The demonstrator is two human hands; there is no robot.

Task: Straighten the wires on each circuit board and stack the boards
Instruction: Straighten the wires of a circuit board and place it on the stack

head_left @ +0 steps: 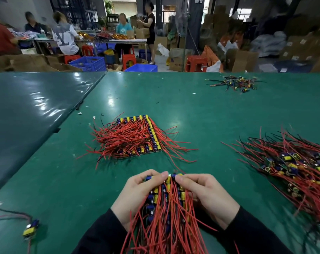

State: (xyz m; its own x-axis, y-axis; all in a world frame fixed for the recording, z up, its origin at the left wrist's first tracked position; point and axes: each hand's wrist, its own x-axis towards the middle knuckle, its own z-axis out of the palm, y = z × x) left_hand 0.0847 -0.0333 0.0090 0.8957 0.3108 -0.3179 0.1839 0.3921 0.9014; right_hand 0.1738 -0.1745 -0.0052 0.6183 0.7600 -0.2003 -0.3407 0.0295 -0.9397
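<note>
Together, left hand [135, 195] and right hand [206, 197] seemingly pinch the circuit board [166, 197], fingers curled around its edges

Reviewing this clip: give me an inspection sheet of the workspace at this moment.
Surface: green mat over the bench, glossy, with a seam on the left.
Job's things: held board between both hands; stacked boards ahead; unsorted pile on the right.
Clutter: small wire heap far right; single loose module near left.
Grippers: left hand and right hand both grip the held board's far edge.
Cables: red wires trail toward the wearer.
Surroundings: workers at tables, cartons, blue crates, red stools.
</note>
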